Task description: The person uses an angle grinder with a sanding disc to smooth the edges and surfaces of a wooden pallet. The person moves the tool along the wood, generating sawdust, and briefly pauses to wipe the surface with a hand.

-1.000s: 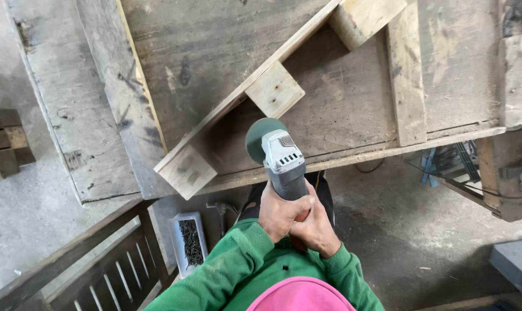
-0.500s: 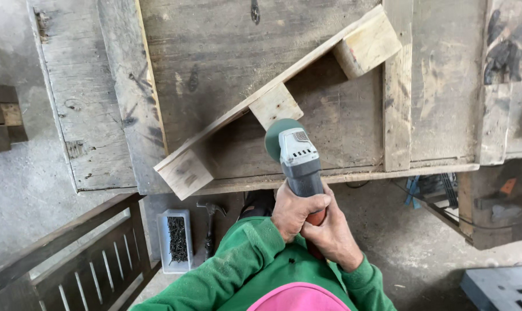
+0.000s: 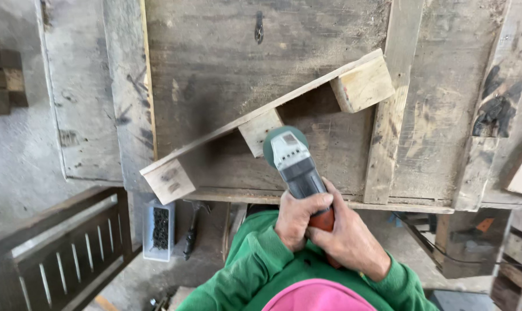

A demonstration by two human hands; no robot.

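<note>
Here both hands are closed round one power sander [image 3: 295, 167] — the left hand [image 3: 298, 216] in a full grip on its dark body, the right hand [image 3: 347, 242] wrapped over the orange rear. Its green head rests against the middle of three wooden blocks [image 3: 259, 131] under one long slat [image 3: 261, 115] — all lying on the worn tabletop [image 3: 215, 52]. Below the edge stands one clear box of screws [image 3: 159, 229].

Sander [image 3: 292, 164] grip hidden under fingers [image 3: 307, 203]
</note>
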